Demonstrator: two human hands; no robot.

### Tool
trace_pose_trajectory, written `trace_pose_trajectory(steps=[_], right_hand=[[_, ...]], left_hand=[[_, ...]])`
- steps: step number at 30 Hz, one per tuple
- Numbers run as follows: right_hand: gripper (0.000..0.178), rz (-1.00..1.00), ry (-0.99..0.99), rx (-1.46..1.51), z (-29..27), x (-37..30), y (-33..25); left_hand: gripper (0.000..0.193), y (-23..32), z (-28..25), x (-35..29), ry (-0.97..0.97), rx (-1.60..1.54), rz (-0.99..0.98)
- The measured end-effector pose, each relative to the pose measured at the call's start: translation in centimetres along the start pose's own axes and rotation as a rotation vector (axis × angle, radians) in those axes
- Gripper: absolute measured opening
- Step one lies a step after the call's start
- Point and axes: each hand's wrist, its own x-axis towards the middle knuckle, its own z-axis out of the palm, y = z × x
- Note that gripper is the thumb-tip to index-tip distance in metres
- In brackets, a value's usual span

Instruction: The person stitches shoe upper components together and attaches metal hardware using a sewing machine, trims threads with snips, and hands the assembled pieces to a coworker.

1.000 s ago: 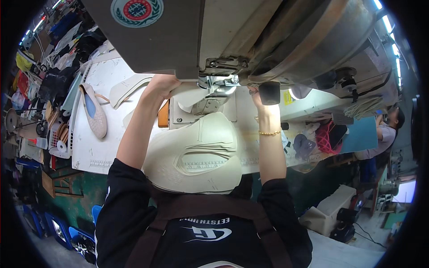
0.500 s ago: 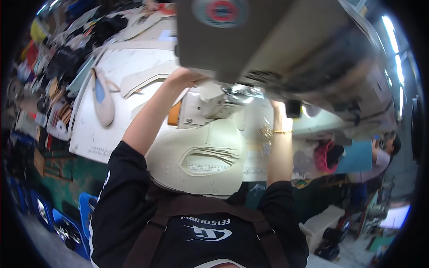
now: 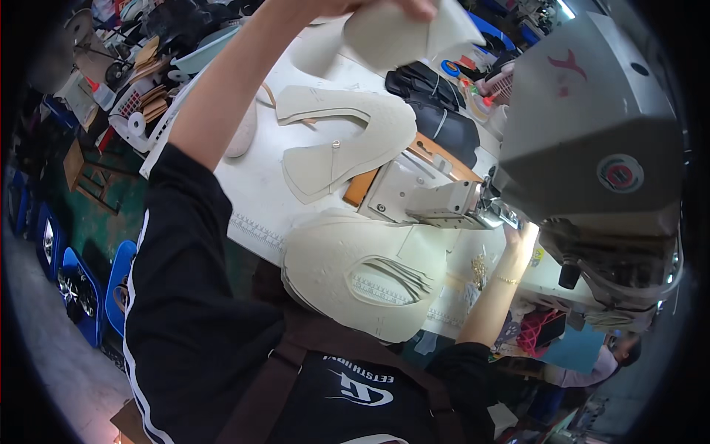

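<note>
My left hand (image 3: 416,6) is raised at the top edge, closed on a cream shoe upper (image 3: 388,37) that is blurred by motion. Beside the needle area of a sewing machine (image 3: 592,126) is my right hand (image 3: 522,235); the machine partly hides its fingers, so I cannot tell their grip. A stack of cream shoe uppers (image 3: 318,259) lies at the table's front edge, before the machine bed (image 3: 403,189). Another curved upper piece (image 3: 384,133) rests flat left of the bed, with a small metal item (image 3: 336,145) on it.
Behind the machine bed lie black bundles (image 3: 444,126) and a bottle (image 3: 481,107). A pale shoe (image 3: 242,133) sits partly behind my left forearm. Blue chairs (image 3: 81,296) and a wooden stool (image 3: 92,177) stand at left. Another person (image 3: 603,362) sits at far right.
My left hand has moved from the machine up and away over the table's far side, with a shoe upper in it. My right hand remains near the needle. The view has turned.
</note>
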Motion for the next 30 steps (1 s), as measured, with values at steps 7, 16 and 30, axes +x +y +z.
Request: trace_pose_trajectory(steps=[7,16,30], right_hand=[[0.019,0.103,-0.134,-0.14,-1.0,-7.1,0.1],[0.014,0.035,0.04,-0.352,-1.3,-11.1,0.1],[0.019,-0.013,0.153,-0.532,0.6,-15.0,-0.3]], left_hand=[[0.02,-16.2,2.7,-7.9,-0.032,0.385,-0.613],[0.025,-18.9,3.7,-9.4,0.102,0.44,-0.378],[0.025,-19.5,4.3,-10.0,0.189,0.502,-0.355]])
